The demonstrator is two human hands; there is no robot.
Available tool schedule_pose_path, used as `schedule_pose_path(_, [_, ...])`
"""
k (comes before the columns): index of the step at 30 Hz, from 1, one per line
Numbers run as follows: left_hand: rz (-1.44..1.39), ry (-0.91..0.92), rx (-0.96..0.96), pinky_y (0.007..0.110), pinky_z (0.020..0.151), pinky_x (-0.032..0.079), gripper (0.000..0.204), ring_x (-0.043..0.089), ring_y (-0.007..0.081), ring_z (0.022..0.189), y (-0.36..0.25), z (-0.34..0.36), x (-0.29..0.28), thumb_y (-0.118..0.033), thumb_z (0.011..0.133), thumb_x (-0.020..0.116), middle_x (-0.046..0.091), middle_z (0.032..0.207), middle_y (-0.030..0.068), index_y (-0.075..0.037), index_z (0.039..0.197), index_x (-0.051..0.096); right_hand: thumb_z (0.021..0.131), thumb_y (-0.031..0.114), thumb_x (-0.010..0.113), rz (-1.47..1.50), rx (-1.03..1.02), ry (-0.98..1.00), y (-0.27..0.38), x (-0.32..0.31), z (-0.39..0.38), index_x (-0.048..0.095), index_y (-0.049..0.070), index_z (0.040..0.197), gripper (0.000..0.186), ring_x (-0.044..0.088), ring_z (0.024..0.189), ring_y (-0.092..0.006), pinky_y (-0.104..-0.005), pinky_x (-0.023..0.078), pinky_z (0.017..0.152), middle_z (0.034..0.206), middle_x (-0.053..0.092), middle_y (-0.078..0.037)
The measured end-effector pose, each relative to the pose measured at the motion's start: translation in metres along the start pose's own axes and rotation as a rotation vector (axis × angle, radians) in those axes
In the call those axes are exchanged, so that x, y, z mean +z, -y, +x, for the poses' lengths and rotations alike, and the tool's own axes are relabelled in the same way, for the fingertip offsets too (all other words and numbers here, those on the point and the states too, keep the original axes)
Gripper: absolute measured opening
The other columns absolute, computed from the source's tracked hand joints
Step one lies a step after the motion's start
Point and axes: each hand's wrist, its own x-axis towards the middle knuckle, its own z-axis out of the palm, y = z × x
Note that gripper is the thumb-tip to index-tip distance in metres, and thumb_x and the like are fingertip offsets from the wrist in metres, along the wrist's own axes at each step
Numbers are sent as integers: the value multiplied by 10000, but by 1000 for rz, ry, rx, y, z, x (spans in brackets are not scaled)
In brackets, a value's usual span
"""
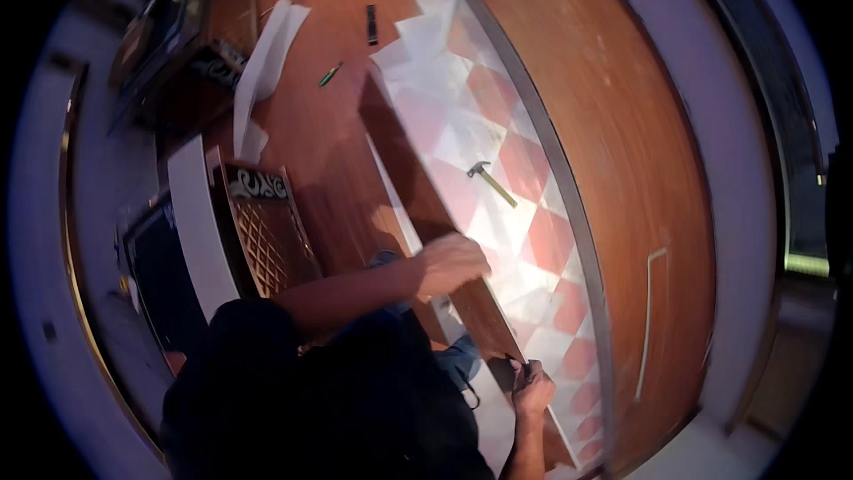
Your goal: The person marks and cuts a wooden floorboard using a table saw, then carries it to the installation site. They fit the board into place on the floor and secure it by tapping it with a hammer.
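A long brown wooden floor plank (404,156) runs slantwise from the upper middle toward the lower right, tilted up over the floor. My left hand (451,265) lies across its middle with the fingers curled over the right edge, slightly smeared by motion. Lower down, my right hand (531,387) grips the same edge near the plank's near end, thumb on the upper face. To the right of the plank, a claw hammer (494,185) with a yellowish handle rests on the red-and-white checkered floor (546,240).
Reddish-brown flooring (320,178) spreads on the left. On it lie a green-handled tool (330,75), a dark bar (371,25) and a crumpled white sheet (267,62). A carved wooden cabinet (258,222) stands left. A grey strip (533,98) borders the brown surface on the right.
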Motion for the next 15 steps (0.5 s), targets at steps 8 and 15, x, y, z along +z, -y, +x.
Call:
schedule_pose_path(8, [-165,595,-1207,518,1034,498,656,620,436,1208,-81,-198,108,-582,1061,448,648,1269,264,16,1265,623,929,430,778,96,-111,16,-149,45,160,617,12,735,489,642,687,-529,-572,499,604,711,655,-293])
schedule_pose_path(15, [-401,1040,-1212,529,974,524,605,687,427,1082,-154,-199,121,-549,1097,349,742,1115,202,-89,1168,734,954,346,785,325,-112,-21,-168,62,290,565,-47,766,488,359,569,-205,-437,373,531,586,412,-159])
